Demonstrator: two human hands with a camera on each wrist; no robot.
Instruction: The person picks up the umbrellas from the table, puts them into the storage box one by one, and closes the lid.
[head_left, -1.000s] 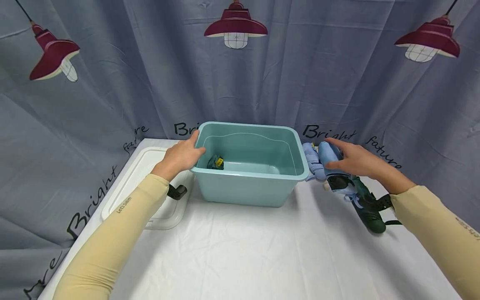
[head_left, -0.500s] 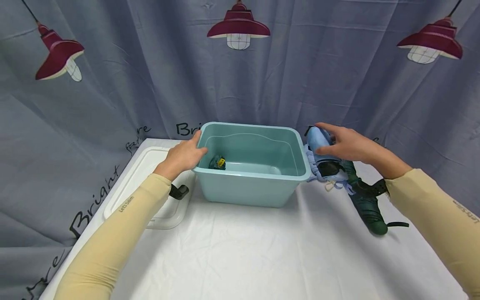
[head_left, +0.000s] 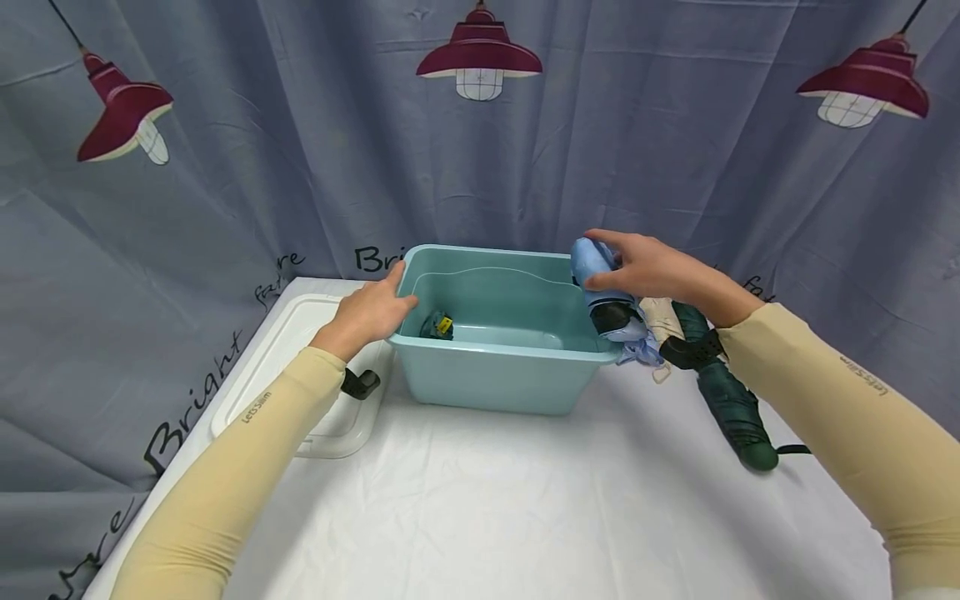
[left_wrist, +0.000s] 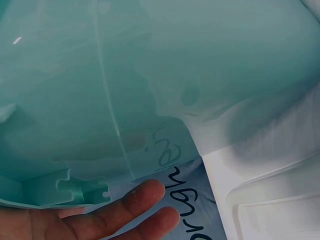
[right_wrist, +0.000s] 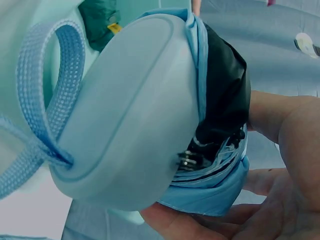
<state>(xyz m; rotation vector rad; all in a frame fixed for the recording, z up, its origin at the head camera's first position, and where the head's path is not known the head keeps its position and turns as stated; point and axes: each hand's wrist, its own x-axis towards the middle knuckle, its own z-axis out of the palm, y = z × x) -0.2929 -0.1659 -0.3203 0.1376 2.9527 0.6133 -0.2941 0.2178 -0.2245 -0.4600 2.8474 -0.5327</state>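
Observation:
My right hand [head_left: 652, 267] grips a light blue folding umbrella [head_left: 592, 262] over the right rim of a teal plastic storage bin [head_left: 487, 379]. Close up in the right wrist view, the umbrella's rounded handle [right_wrist: 125, 110] points toward the camera, with a woven wrist strap [right_wrist: 32, 85] looped from it. Dark lining and metal ribs show among its blue folds. My left hand [head_left: 367, 312] holds the bin's left rim, thumb on the inner side and fingers [left_wrist: 145, 197] along the outside. A dark green bundle with a yellow tag [head_left: 435, 325] lies inside at the left.
A white lid [head_left: 341, 433] lies left of the bin, partly under my left forearm. To the right, on the white table [head_left: 480, 500], are a dark green folded umbrella [head_left: 738, 421] and a beige one [head_left: 663, 317] beside it. A grey printed curtain [head_left: 480, 175] hangs behind.
My right hand has lifted the light blue umbrella and carried it left, from beside the bin to over its right rim. The left hand stays at the left rim.

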